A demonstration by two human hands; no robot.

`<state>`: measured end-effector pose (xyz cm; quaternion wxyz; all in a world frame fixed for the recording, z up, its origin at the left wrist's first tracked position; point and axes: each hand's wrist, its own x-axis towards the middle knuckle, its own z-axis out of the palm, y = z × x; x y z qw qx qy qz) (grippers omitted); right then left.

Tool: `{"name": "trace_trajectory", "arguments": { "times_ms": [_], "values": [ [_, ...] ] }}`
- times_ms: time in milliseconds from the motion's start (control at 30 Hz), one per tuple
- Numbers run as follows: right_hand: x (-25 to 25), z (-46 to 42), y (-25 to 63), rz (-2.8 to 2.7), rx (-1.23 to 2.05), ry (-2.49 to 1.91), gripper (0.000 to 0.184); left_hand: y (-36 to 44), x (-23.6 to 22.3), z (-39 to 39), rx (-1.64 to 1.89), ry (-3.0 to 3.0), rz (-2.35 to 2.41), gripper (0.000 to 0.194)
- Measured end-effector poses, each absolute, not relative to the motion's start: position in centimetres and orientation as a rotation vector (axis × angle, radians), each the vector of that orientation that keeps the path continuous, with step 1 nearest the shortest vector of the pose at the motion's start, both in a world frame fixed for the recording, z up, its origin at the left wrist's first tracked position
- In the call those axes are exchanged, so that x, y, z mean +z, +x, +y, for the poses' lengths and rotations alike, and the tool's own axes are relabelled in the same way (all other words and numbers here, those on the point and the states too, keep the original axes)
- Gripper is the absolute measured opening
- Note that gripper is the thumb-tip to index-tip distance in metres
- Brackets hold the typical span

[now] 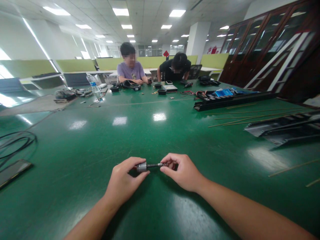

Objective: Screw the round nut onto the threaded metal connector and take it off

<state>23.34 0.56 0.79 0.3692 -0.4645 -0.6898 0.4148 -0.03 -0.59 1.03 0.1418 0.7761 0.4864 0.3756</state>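
Note:
Near the front of the green table (pixel 140 133), a small silver cylinder (pixel 142 167) is gripped between the thumb and fingers of my left hand (pixel 125 176). From its right side runs a thin dark shaft (pixel 153 165), level and pointing to the right. The far end of that shaft sits in the pinched thumb and fingertips of my right hand (pixel 183 171). A reddish bit shows at the cylinder's left end, partly covered by my left fingers. My right fingers hide the shaft's tip, so what else they hold cannot be made out.
Black cable (pixel 18 143) and a flat dark device (pixel 13 171) lie at left. Long black metal channels (pixel 225 100) and thin rods (pixel 237 118) are at right. Across the table, two people sit behind a water bottle (pixel 93 83) and electronic parts.

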Motion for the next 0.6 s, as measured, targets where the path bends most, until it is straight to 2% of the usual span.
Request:
{"name": "trace_trajectory", "arguments": {
  "times_ms": [600],
  "values": [
    [1.19, 0.5, 23.41, -1.777, 1.031, -1.2, 0.011, -0.12, 0.91, -0.48, 1.085, 2.252, 1.411, 0.025]
  ]
}}
